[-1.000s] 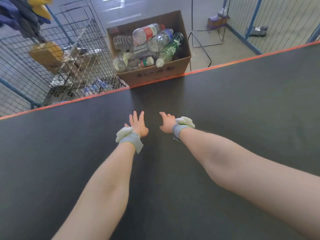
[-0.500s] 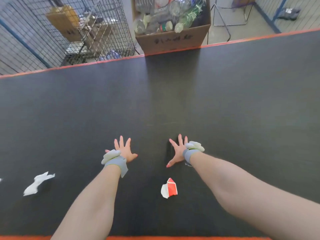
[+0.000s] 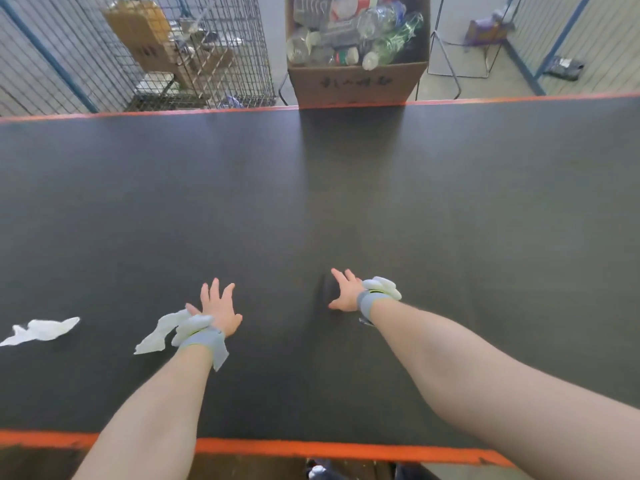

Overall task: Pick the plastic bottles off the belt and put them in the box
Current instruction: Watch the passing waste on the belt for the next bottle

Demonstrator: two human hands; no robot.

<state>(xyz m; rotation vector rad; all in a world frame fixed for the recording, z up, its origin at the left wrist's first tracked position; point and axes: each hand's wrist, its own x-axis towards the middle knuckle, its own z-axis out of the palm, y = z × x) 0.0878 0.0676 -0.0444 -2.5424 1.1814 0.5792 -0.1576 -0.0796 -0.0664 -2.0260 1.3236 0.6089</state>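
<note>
Gone from between the forearms is the red-and-white scrap, and a second white paper scrap (image 3: 162, 332) now lies touching the left wrist. Across the belt (image 3: 415, 220), the box (image 3: 353, 83) holds the plastic bottles (image 3: 349, 32) — none shows on the belt itself. Left hand (image 3: 219, 306) and right hand (image 3: 346, 291) hover released, fingers spread, holding nothing. Likely slip — grabbing paper by mistake, since only litter lies within reach.

I see even, soft daylight, a faint shadow from the box (image 3: 356, 83) across the belt (image 3: 450, 202), and edges bowed by the wide lens.
</note>
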